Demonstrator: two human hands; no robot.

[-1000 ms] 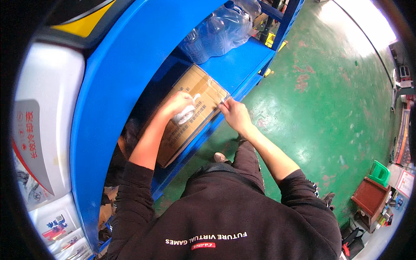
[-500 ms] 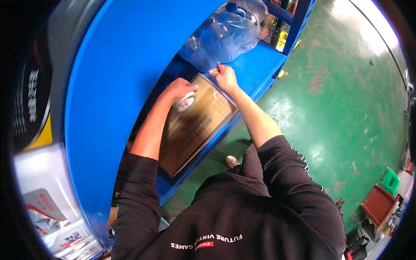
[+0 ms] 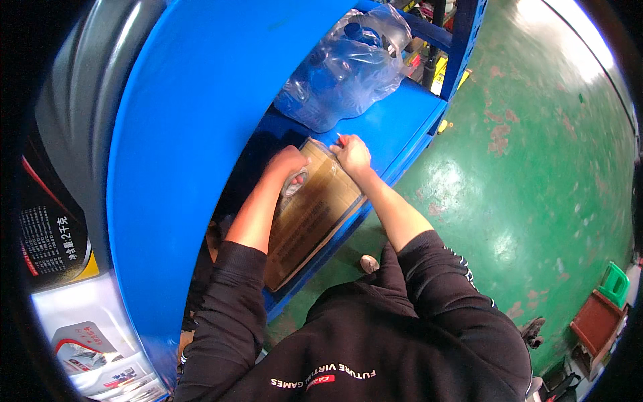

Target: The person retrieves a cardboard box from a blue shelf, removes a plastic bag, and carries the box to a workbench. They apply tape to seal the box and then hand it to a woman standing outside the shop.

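Observation:
A brown cardboard box (image 3: 307, 224) lies on the lower blue shelf, with print on its top and clear tape shining along its far end. Over its far left part, my left hand (image 3: 287, 163) is closed around a roll of clear tape (image 3: 294, 182), fingers through the ring. My right hand (image 3: 353, 157) is at the box's far right corner, fingers pinched together. A small red thing (image 3: 340, 141) shows at its fingertips; its kind cannot be made out. Whether a strip of tape runs between the hands is not clear.
Beyond the box stands a clear plastic bag (image 3: 345, 70) of blue-capped bottles. An upper blue shelf (image 3: 181, 100) overhangs on the left, carrying dark and white packages. A blue rack post (image 3: 463, 50) rises at the far right. Green floor (image 3: 482, 194) lies to the right.
My view has shifted, so the shelf and box sit lower in it. My right hand has come down closer to the box's far edge. The tape roll stays in my left hand.

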